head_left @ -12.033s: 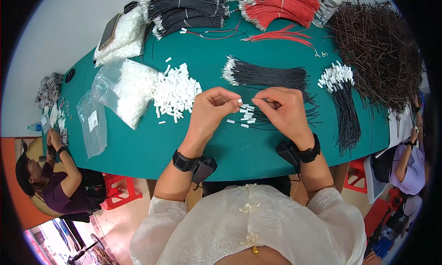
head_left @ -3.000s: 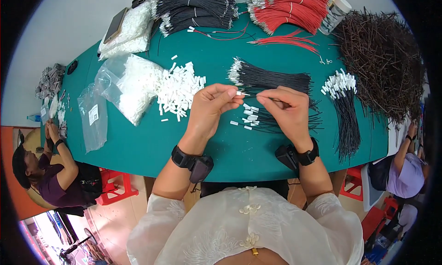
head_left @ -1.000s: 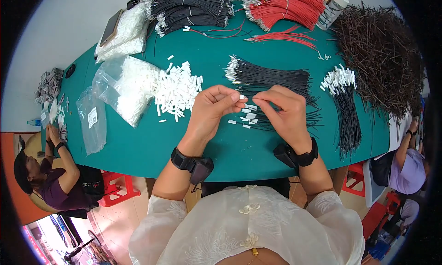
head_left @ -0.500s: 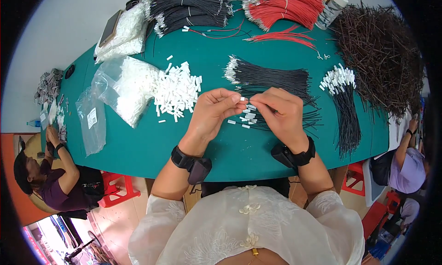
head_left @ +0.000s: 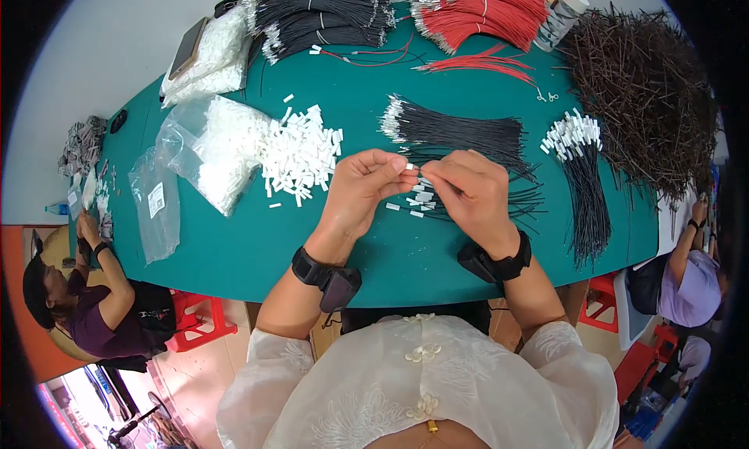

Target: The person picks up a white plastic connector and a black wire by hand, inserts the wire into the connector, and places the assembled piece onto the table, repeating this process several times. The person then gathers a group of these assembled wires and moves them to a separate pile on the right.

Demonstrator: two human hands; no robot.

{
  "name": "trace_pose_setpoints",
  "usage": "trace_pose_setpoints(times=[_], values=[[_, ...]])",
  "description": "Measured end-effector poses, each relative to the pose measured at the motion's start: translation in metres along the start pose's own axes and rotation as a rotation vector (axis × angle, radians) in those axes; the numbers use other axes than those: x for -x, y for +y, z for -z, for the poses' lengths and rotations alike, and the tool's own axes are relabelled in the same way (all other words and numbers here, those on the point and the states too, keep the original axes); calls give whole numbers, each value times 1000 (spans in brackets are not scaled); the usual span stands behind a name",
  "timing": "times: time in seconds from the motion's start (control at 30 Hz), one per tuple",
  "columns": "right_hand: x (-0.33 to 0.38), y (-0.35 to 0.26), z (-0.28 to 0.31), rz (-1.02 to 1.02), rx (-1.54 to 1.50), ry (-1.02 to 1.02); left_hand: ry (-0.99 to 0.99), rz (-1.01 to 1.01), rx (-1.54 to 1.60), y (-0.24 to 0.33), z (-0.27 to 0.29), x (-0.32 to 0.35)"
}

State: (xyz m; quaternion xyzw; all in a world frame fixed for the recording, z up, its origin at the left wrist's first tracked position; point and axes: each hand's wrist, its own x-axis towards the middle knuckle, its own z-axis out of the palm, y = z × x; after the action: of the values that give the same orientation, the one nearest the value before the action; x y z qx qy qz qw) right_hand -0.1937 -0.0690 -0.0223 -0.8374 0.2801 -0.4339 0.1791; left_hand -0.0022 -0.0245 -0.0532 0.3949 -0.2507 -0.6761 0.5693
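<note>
My left hand (head_left: 360, 185) pinches a small white plastic connector sleeve (head_left: 410, 167) between thumb and forefinger. Right beside it, my right hand (head_left: 474, 195) is closed on a thin wire (head_left: 420, 170), whose end meets or nearly meets the sleeve; exact contact is too small to tell. Under the hands lie several black wires with white sleeves (head_left: 422, 196), partly hidden. Beyond them is a bundle of black wires (head_left: 468, 131) with bare metal ends at the left. Left of my left hand spreads a loose pile of white sleeves (head_left: 300, 154).
An open clear bag of sleeves (head_left: 226, 149) lies at left on the green table (head_left: 390, 273). Sleeved black wires (head_left: 585, 184) are fanned at right, near a brown tangled heap (head_left: 640, 98). Black bundles (head_left: 320, 16) and red bundles (head_left: 484, 12) lie behind. Other people sit at both sides.
My right hand has shifted slightly left, bringing the wire end closer to the sleeve. My left hand stays almost still.
</note>
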Motion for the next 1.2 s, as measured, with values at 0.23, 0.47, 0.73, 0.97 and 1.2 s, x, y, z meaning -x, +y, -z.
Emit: trace_pose_setpoints(times=[0.23, 0.47, 0.73, 0.97, 1.2], values=[[0, 2, -1, -19, 10, -6, 3, 7, -23, -1, 0, -2], [-1, 4, 0, 16, 22, -14, 11, 5, -63, -1, 0, -2], [-2, 1, 10, -236, -187, 8, 48, -80, -93, 6, 7, -2], [-2, -1, 8, -232, -204, 13, 11, -56, -79, 4, 1, 1], [-1, -1, 6, -253, -223, 18, -1, -52, -65, 5, 0, 2]])
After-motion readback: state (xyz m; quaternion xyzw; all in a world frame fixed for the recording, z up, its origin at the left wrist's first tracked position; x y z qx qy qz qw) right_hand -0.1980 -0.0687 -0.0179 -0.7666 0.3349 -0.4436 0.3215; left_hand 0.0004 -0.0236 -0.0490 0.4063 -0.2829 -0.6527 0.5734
